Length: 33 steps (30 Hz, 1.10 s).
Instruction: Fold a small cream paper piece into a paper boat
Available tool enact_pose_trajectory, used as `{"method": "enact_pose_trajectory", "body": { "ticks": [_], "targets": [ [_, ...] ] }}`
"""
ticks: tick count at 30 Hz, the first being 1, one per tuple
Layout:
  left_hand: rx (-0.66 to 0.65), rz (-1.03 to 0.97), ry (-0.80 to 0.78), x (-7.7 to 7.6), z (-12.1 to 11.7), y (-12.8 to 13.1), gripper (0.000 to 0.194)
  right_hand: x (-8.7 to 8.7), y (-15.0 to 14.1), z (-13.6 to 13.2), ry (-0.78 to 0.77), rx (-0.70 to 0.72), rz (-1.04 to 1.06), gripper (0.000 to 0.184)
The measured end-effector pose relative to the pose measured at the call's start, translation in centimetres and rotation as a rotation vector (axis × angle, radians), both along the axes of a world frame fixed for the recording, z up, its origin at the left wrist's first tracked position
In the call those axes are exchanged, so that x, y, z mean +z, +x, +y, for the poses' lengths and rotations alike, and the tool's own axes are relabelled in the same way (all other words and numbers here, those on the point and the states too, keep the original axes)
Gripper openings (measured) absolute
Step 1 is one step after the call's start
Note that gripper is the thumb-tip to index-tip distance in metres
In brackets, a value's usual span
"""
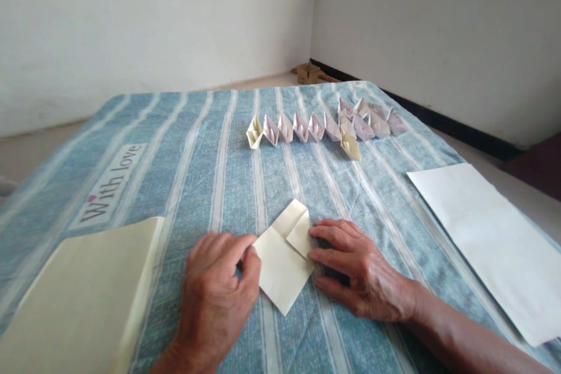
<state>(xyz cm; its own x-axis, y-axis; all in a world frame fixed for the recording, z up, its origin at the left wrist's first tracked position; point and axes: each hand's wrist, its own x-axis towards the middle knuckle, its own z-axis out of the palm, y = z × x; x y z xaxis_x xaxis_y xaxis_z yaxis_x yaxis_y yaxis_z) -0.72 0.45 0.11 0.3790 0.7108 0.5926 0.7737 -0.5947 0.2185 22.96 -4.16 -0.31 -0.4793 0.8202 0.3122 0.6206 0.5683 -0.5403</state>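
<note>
A small cream sheet of folded paper [284, 269] lies on the striped cloth between my hands, one corner pointing toward me and a folded flap at its upper right. My left hand [221, 286] pinches its left corner between thumb and forefinger. At the right edge, my right hand [359, 269] rests with its fingers stretched out and apart, the fingertips touching the paper. Further back stands a row of small folded paper boats [300, 127], mostly pale pink. A yellowish boat [255, 132] is at the row's left end, and another yellowish boat [350, 145] sits in front of the right-hand cluster.
A stack of cream paper [83, 292] lies at the left, and white sheets [486, 245] lie at the right edge. The blue striped cloth [193, 187] carries printed words. Beyond it are white walls and a small cardboard box [308, 73] on the floor.
</note>
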Motion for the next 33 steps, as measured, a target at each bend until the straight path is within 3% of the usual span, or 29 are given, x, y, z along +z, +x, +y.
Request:
{"method": "enact_pose_trajectory", "body": {
  "ticks": [3, 5, 8, 12, 15, 21, 33],
  "targets": [
    [-0.076, 0.006, 0.108, 0.3, -0.2, 0.3, 0.014, 0.0, 0.0, 0.0, -0.006, 0.004, -0.005, 0.021],
    [-0.231, -0.004, 0.1, 0.3, -0.4, 0.6, 0.025, 0.0, 0.1, 0.1, -0.007, 0.003, -0.005, 0.021],
    [-0.46, 0.045, -0.021, 0.1, -0.8, 0.7, 0.038, 0.0, 0.1, 0.1, 0.004, -0.001, -0.001, 0.023],
    [-0.587, 0.217, -0.229, 0.6, -0.9, 0.3, 0.048, 0.0, 0.1, 0.0, 0.005, -0.008, 0.004, 0.025],
    [-0.602, 0.293, -0.315, 1.2, -0.7, -0.3, 0.064, 0.1, 0.1, 0.1, 0.004, -0.012, 0.019, 0.024],
    [-0.594, 0.309, -0.346, 1.3, -0.7, -0.8, 0.069, 0.1, 0.1, 0.2, -0.007, -0.004, 0.025, 0.024],
    [-0.579, 0.157, -0.236, 0.2, -0.1, 0.1, 0.031, 0.0, 0.1, 0.2, -0.007, -0.013, 0.016, 0.021]
  ]
}}
